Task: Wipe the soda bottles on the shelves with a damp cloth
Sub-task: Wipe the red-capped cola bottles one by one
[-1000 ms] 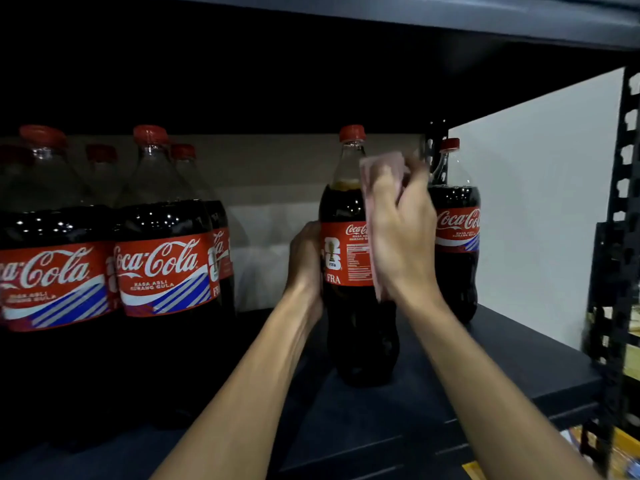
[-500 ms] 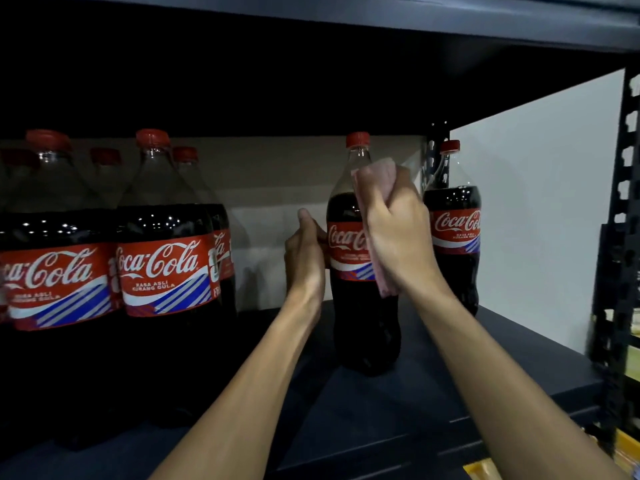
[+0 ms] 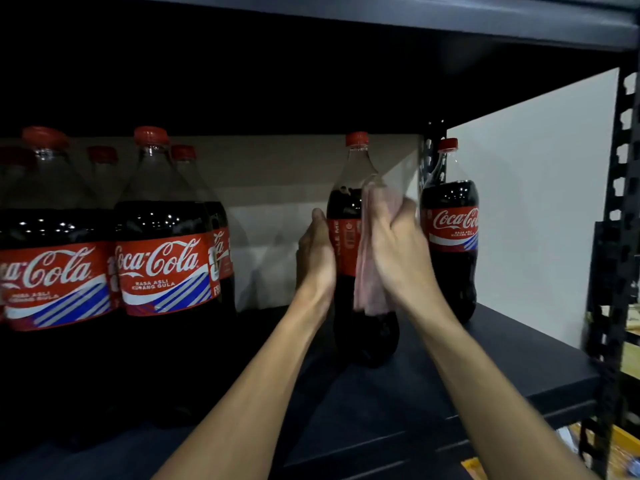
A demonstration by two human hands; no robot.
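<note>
**A:** Why clasp the bottle [image 3: 346, 244] at the label with the left hand [image 3: 317, 258]?

**B:** To brace it. Wraps round the left side, thumb up, so no sliding on the shelf [image 3: 485, 368] under the rubbing.

**A:** And in the right hand [image 3: 398, 251]?

**B:** Grips the cloth [image 3: 369, 282], pink, pressed against the right side at label height. Blurred there, so probably mid-stroke.

**A:** Why work out here, near the middle of the shelf?

**B:** Leaves room to reach all round. Stands upright, well apart from the left bottles [image 3: 162, 265] and just left of the right bottle [image 3: 452, 237].

**A:** Why face the label's seam to the near side?

**B:** Perhaps to bring every face to the cloth. Hard to tell which of the others need wiping; no way to judge from here.
</note>
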